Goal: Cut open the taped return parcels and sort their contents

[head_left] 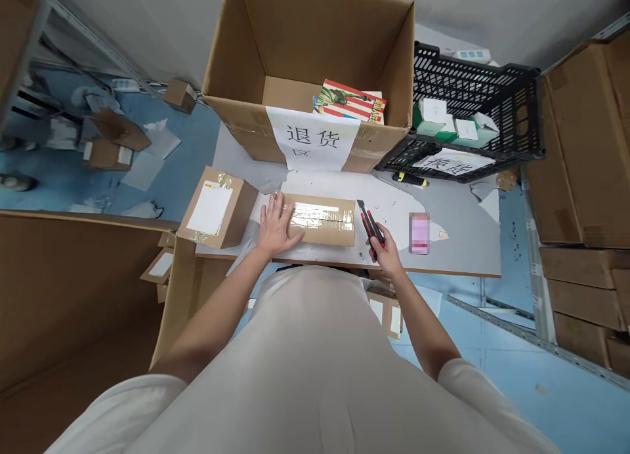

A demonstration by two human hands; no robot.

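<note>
A flat cardboard box (327, 234) lies on the table in front of me, with clear tape along its top and a white strip under the tape. My left hand (276, 227) rests flat on the left end of this box, fingers spread. In my right hand (386, 252) is a black and red utility knife (370, 224), its tip angled up and to the left, just off the box's right end. Left of my left hand stands a taller taped carton (236, 208) with a white label.
Behind the flat box, a large open carton (241, 123) with a paper sign holds printed booklets (349, 102). Beside it, a black plastic crate (516, 106) contains small green-white boxes (465, 129). A yellow-black cutter (411, 179) and a blurred pink item (419, 233) lie on the table (467, 244).
</note>
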